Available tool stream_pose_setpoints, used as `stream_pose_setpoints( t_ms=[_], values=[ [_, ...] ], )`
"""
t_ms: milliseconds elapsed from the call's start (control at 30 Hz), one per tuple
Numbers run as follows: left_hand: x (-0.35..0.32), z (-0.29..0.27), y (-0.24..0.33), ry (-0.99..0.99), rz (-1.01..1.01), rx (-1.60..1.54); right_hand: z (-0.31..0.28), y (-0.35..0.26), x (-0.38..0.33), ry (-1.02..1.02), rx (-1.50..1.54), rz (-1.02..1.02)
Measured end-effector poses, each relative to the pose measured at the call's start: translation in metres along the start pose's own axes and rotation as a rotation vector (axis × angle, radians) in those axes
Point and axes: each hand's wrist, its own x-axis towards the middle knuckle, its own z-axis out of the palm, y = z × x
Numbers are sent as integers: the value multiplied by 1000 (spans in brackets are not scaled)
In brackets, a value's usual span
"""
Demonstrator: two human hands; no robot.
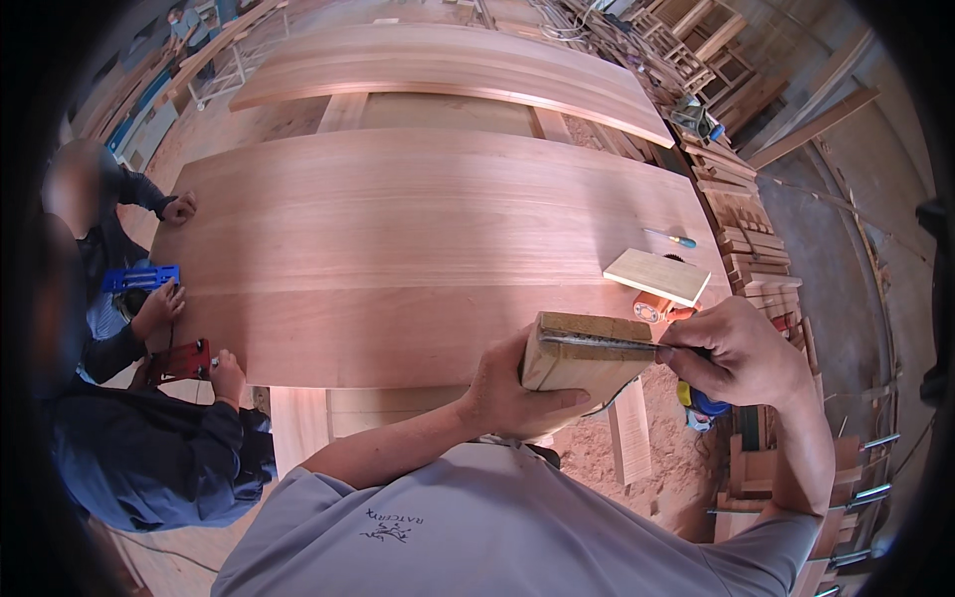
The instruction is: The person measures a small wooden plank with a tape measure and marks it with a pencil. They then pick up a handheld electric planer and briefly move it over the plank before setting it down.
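Here, by the broad workshop panel [428, 229], left grip [489, 396] clasps a block [577, 366], long axis rightward; right grip [731, 353] pinches its strip [597, 341].

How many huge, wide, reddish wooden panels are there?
2. The near panel lies right in front of the person, and the far panel lies just beyond it. Any hidden underneath can't be seen.

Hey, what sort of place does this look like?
Most likely a woodworking shop: a broad wooden panel lies across the middle, cut boards are stacked along the right, and a screwdriver rests on the panel.
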Motion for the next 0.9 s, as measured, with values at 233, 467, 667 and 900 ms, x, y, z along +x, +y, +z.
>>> stream_pose_setpoints(
  t_ms=[233,467,667,900],
  values=[
    [-1,0,-7,6,-16,5,-6,2,3,-75,-30,1],
    [1,-1,-7,8,-4,35,-5,7,7,-39,-11,-26],
    [-2,-2,-13,19,27,33,-4,3,6,-22,-51,-32],
    [-2,-2,-11,20,10,44,-4,-6,4,-22,-139,-15]
  ],
)
